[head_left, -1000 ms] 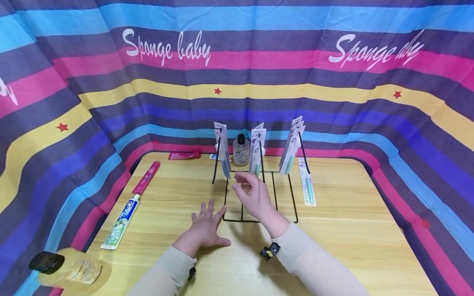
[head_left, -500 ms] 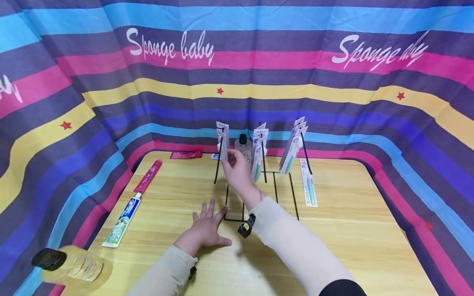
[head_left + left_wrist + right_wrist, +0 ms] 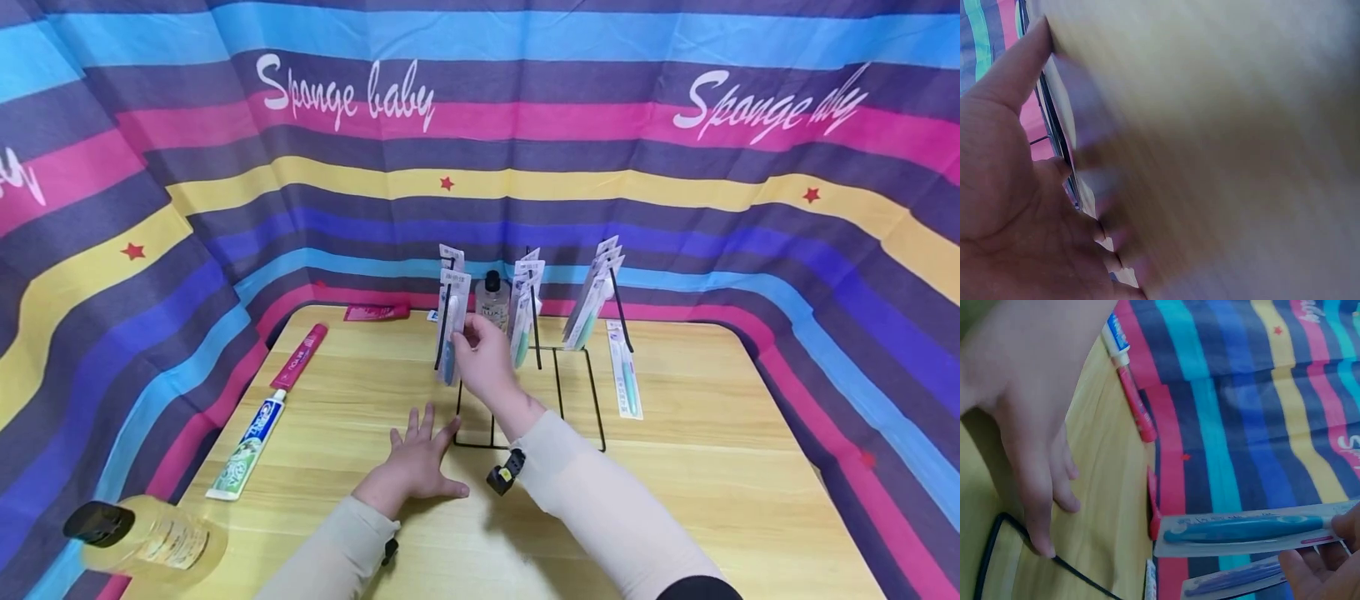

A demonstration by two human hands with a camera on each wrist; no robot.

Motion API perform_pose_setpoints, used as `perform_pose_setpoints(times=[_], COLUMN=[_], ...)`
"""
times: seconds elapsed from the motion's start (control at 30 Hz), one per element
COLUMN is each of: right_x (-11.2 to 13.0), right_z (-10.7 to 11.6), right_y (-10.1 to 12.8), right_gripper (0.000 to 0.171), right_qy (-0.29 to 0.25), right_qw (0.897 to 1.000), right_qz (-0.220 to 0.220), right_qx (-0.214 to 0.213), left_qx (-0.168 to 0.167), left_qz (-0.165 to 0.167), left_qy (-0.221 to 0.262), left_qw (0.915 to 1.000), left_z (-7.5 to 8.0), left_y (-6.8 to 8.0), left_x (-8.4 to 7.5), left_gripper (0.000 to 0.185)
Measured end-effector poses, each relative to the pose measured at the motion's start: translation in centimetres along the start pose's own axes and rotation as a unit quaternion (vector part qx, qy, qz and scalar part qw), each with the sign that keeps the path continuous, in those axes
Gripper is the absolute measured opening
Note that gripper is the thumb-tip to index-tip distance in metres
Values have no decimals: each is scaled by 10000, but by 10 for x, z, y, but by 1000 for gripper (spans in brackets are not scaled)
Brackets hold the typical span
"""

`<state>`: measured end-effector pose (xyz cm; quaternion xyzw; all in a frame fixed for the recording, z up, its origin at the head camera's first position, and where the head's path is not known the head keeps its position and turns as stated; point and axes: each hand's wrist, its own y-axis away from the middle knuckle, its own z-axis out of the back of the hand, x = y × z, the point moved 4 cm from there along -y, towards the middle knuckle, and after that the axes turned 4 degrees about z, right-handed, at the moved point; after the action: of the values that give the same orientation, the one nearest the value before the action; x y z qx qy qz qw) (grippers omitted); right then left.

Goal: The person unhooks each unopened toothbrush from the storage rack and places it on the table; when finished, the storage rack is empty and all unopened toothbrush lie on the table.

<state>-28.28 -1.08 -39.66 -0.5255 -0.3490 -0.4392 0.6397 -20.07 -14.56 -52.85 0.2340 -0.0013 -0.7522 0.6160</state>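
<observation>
At the left prong of a black wire display rack (image 3: 600,400), my right hand (image 3: 483,354) pinches the edge of a packaged toothbrush (image 3: 457,312) with thumb and fingers. In the right wrist view the blue brush (image 3: 1241,530) shows through its clear pack, and the right fingers (image 3: 1300,572) hold its far end. Another toothbrush pack (image 3: 451,257) hangs behind it on the same prong. My left hand (image 3: 412,462) lies on the table with its fingers spread, one fingertip right at the rack's front left corner.
More toothbrush packs hang on the middle prong (image 3: 527,300) and right prong (image 3: 617,308). One pack (image 3: 625,371) lies right of the rack. A clear bottle (image 3: 492,302) stands behind. Toothpaste tubes (image 3: 246,450) lie left, and an amber bottle (image 3: 153,537) stands front left.
My right hand has moved up and left from over the rack base, taken hold of a toothbrush pack, and drawn it forward from the one behind. The left hand has stayed put.
</observation>
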Motion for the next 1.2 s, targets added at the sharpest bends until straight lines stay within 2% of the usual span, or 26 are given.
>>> perform_pose_setpoints(times=[0.17,0.33,0.5,0.6,0.73,0.83,0.97,1.07,1.2], right_x=[1,-7,-24,-34,-44,-54,-68,-77,-88], right_z=[11,29,47,58,84,111,153,187,232], right_y=[13,34,68,92,117,127,129,124,110], right_gripper=[19,18,22,28,25,22,24,26,29], right_qy=[-273,-464,-757,-995,-1002,-873,-516,-134,430], right_qw=[9996,9981,9922,9875,9860,9879,9896,9885,9847], right_qz=[94,-251,-628,-593,-518,-676,-1177,-1491,-1664], right_qx=[56,304,766,1065,1229,1089,649,199,-284], left_qx=[8,31,28,7,49,89,80,65,59], left_qz=[-8,10,30,37,22,18,86,87,28], left_qy=[-23,55,181,124,123,106,104,122,84], left_qw=[10000,10000,9998,9999,9999,9999,9999,9999,9999], left_z=[0,-1,-1,-2,-2,-1,0,1,0], left_y=[-1,0,0,-1,-1,0,2,3,2], left_x=[0,0,1,2,1,0,0,0,0], left_gripper=[119,119,121,121,120,119,119,119,119])
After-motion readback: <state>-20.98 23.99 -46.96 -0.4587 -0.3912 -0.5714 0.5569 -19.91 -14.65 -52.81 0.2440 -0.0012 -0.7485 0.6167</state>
